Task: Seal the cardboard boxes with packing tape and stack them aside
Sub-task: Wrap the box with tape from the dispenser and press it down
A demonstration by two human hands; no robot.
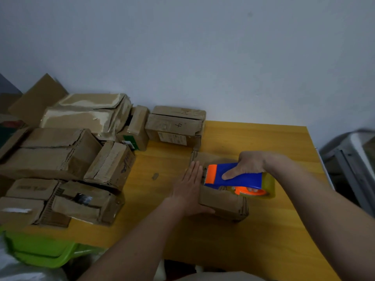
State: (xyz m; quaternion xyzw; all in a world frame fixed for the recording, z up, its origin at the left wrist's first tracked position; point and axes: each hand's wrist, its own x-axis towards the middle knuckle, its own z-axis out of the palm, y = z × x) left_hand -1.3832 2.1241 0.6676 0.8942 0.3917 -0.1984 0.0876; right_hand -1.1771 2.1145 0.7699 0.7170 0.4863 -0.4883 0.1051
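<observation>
Box point(222, 203) on table point(274, 230), right of box pile point(67, 159). L hand point(189, 189) flat, fingers straight, pressed on box's left side. R hand point(246, 165) gripping dispenser point(233, 177) (blue/orange) atop box.

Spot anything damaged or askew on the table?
Yes. The brown cardboard boxes piled at left are crumpled and torn, lying at mixed angles rather than squarely stacked. One front box has a gaping top seam. A small scrap lies loose on the yellow wooden table.
</observation>
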